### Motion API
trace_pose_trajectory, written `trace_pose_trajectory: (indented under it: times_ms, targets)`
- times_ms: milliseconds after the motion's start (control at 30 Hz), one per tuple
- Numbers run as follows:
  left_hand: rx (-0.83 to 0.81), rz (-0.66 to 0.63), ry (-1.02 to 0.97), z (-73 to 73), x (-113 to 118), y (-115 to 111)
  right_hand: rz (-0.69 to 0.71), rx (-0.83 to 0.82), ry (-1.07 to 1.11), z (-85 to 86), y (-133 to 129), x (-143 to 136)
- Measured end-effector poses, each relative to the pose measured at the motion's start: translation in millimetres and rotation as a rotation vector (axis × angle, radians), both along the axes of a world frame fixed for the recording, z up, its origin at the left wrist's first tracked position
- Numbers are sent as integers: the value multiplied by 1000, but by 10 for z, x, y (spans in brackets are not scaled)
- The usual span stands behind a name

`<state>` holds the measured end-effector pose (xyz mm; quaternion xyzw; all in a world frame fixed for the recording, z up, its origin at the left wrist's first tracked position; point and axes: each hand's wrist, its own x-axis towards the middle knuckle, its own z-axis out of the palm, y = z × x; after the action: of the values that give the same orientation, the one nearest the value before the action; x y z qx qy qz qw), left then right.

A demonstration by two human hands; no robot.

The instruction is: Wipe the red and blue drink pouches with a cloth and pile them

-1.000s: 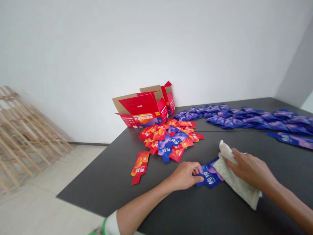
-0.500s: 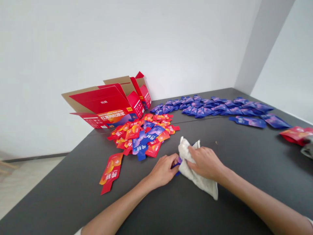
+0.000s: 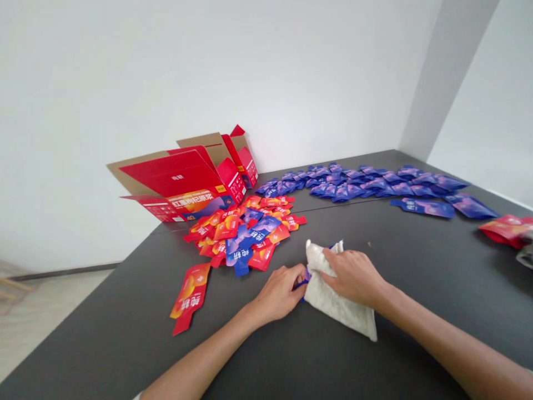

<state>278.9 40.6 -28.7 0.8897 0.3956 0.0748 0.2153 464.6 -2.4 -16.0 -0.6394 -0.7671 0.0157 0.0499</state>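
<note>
Just right of the table's middle, my left hand point(image 3: 283, 291) is closed on the near-left edge of a blue-purple pouch point(image 3: 307, 276). Most of that pouch is hidden beneath a white cloth point(image 3: 339, 303). My right hand point(image 3: 353, 276) grips the cloth and presses it over the pouch. Left of my hands lies a heap of red-orange pouches point(image 3: 227, 226), with a few blue pouches point(image 3: 262, 230) on top. One red pouch point(image 3: 190, 297) lies apart from the heap, nearer to me.
Two open red cartons point(image 3: 195, 191) stand behind the heap, against the wall. Many blue pouches point(image 3: 345, 189) lie in overlapping rows along the table's far side. A red pouch point(image 3: 506, 229) and a grey item point(image 3: 527, 255) sit at the right edge.
The cloth has shifted slightly right and its lower part is spread flatter. Both hands keep their hold.
</note>
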Motion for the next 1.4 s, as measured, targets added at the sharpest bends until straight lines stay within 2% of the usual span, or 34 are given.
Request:
trace_pose_trajectory:
  times_ms: [67, 100, 200, 233, 367, 400, 533, 567, 733, 867, 900, 933, 1033, 1067, 1100, 1233, 1267, 1400]
  targets:
    - [-5, -15, -10, 4, 0, 0, -92, 33, -19, 0, 4, 10]
    - [-1, -15, -14, 1, -1, 1, -75, 38, -18, -1, 1, 9]
    - [16, -10, -21, -23, -10, 12, 95, 9, 3, -5, -14, -8]
    - [19, -15, -24, -31, -15, 16, 106, -3, 3, -6, -14, -8]
    - [33, -46, -34, -51, -36, 26, -126, 20, -35, 6, 10, 28]
    - [37, -49, -35, -55, -39, 27, -139, 30, -37, 8, 10, 32]
    - [49, -46, -26, -75, -42, 33, 92, -4, 1, -8, -14, 3]
    - [52, -46, -26, -78, -41, 33, 113, -15, 6, -16, -12, 3]
    - [53, -61, -41, -71, -44, 29, -117, 12, -39, -35, 37, 56]
    - [57, -50, -32, -69, -44, 27, 93, -3, -5, -36, 20, 39]
    - [58, -49, -33, -68, -44, 27, 105, -7, -2, -36, 23, 42]
    - [58, -49, -35, -67, -44, 26, 68, -10, -7, -36, 31, 53]
    - [48, -55, -38, -62, -47, 25, -155, -2, -42, -28, 73, 111]
    - [47, -56, -39, -63, -49, 26, -184, 5, -49, -26, 80, 123]
    - [48, -61, -41, -66, -51, 28, -166, 8, -48, -24, 80, 125]
    - [69, -82, -56, -90, -54, 35, 62, -1, -16, -38, 48, 73]
    - [77, -82, -57, -95, -54, 35, 51, -2, -18, -44, 47, 66]
    - [85, -73, -41, -99, -54, 31, -131, 37, -46, -58, 69, 85]
